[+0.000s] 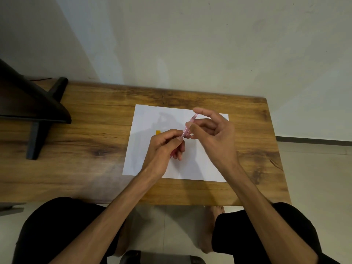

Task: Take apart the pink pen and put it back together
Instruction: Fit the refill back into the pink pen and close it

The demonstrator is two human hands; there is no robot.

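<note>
The pink pen (187,127) is a thin translucent pink stick held slantwise above a white sheet of paper (144,119). My left hand (165,147) pinches its lower end between thumb and fingers. My right hand (213,134) grips the upper part with thumb and middle fingers, index finger stretched out over the pen's top tip. A bit of pink also shows inside my left palm; whether that is a loose part I cannot tell.
The paper lies on a wooden table (95,134) pushed against a pale wall. A small yellow-orange piece (158,132) rests on the paper just left of my left hand. A black stand (36,113) occupies the table's left side.
</note>
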